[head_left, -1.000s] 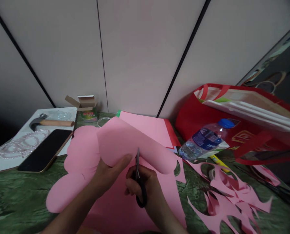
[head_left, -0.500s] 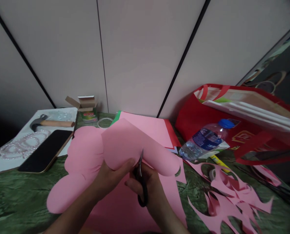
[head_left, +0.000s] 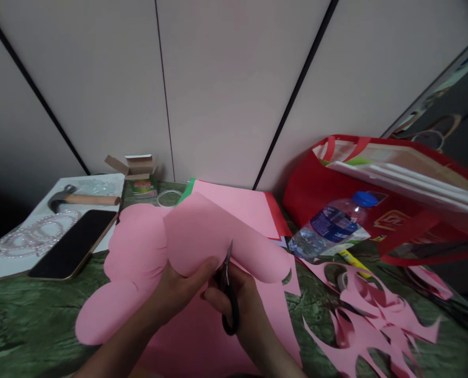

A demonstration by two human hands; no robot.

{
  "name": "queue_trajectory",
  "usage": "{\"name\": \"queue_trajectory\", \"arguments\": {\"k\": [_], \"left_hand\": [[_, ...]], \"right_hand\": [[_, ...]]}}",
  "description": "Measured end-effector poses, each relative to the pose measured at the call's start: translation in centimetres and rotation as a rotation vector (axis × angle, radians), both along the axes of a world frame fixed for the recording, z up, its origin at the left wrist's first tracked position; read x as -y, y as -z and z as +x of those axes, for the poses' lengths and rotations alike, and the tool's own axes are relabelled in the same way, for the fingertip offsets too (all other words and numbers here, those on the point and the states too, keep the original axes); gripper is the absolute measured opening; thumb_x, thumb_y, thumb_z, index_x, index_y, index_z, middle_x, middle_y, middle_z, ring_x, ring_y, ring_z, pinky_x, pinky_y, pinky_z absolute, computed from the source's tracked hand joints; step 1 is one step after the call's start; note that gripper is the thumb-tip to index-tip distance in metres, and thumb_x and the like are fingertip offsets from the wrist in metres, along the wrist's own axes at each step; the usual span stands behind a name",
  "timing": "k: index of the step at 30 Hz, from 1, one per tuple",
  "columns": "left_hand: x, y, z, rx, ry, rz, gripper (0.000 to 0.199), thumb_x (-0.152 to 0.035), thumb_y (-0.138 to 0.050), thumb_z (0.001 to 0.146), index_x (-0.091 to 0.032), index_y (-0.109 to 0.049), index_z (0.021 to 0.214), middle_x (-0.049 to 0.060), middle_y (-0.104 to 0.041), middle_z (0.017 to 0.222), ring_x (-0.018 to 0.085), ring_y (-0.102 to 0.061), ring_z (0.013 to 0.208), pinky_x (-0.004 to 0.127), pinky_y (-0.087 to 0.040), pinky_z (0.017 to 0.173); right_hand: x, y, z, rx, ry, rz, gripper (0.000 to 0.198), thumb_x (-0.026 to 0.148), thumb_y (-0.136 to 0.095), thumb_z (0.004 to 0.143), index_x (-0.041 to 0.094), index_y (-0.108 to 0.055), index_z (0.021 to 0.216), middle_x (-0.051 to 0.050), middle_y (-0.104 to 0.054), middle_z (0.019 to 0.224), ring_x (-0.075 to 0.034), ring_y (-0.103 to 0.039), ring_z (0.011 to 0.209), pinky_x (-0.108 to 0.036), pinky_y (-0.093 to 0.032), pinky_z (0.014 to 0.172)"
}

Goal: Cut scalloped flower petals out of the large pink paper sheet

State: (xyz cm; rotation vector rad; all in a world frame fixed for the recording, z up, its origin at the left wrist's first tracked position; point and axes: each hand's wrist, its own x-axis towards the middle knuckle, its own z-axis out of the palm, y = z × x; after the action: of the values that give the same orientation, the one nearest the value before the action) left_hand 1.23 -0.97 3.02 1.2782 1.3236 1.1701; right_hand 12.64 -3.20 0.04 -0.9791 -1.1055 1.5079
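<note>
My left hand [head_left: 189,286] pinches the lower edge of a pink sheet of paper [head_left: 200,231], thumb on top. Its fingers are hidden beneath the sheet. The paper has a rounded left side and a curved strip that droops to the right. My right hand [head_left: 240,296] is wrapped round a pair of scissors [head_left: 231,304] with black handles; the blades point up and lie against the paper at its cut edge. Rounded pink paper cutouts [head_left: 139,241] lie overlapping to the left. Under my hands is a larger pink sheet [head_left: 202,336].
Pink scraps [head_left: 375,320] lie at right, near a yellow tube [head_left: 354,262]. A water bottle [head_left: 328,226] leans by a red bag [head_left: 308,184]. At left are a hammer [head_left: 94,199], a phone [head_left: 76,244], beads [head_left: 39,233] and an opened small box [head_left: 141,184]. Stacked coloured paper [head_left: 237,207] lies behind.
Almost nothing differs. The scissors and my right hand have shifted very slightly, and both hands keep their hold.
</note>
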Motion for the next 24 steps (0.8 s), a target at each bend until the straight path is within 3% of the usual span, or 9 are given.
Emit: {"name": "queue_trajectory", "arguments": {"k": [6, 9, 16, 24], "left_hand": [[-0.23, 0.24, -0.27, -0.019, 0.059, 0.003, 0.017, -0.033, -0.058, 0.066, -0.017, -0.059, 0.071, 0.003, -0.065, 0.066, 0.019, -0.062, 0.065, 0.029, -0.051, 0.057], [-0.15, 0.21, -0.20, 0.003, 0.008, -0.004, 0.014, -0.032, -0.059, 0.066, -0.018, -0.058, 0.067, 0.002, -0.064, 0.063, 0.018, -0.061, 0.063, 0.027, -0.050, 0.055], [0.11, -0.02, -0.12, -0.005, 0.067, -0.054, 0.021, -0.034, -0.056, 0.069, -0.019, -0.055, 0.054, -0.002, -0.053, 0.042, 0.015, -0.053, 0.041, 0.026, -0.045, 0.040], [-0.48, 0.74, -0.66, -0.035, 0.165, -0.017, 0.027, -0.037, -0.056, 0.068, -0.020, -0.055, 0.048, 0.001, -0.054, 0.039, 0.018, -0.057, 0.047, 0.027, -0.048, 0.042]], "right_hand": [[0.09, 0.36, -0.09, -0.051, -0.017, 0.005, 0.024, 0.034, -0.069, 0.064, 0.017, -0.055, 0.075, 0.005, -0.042, 0.060, -0.010, -0.037, 0.055, -0.027, -0.039, 0.057], [0.08, 0.55, -0.04, -0.056, -0.013, 0.009, 0.022, 0.032, -0.069, 0.065, 0.017, -0.056, 0.075, 0.005, -0.042, 0.060, -0.010, -0.038, 0.055, -0.028, -0.041, 0.060], [0.05, 0.43, 0.07, -0.050, -0.003, 0.015, 0.022, 0.032, -0.068, 0.065, 0.016, -0.055, 0.074, 0.005, -0.042, 0.058, -0.011, -0.042, 0.055, -0.026, -0.039, 0.057], [-0.04, 0.59, -0.08, -0.040, 0.003, -0.016, 0.019, 0.028, -0.068, 0.064, 0.016, -0.053, 0.068, 0.005, -0.044, 0.056, -0.010, -0.043, 0.052, -0.024, -0.035, 0.051]]}}
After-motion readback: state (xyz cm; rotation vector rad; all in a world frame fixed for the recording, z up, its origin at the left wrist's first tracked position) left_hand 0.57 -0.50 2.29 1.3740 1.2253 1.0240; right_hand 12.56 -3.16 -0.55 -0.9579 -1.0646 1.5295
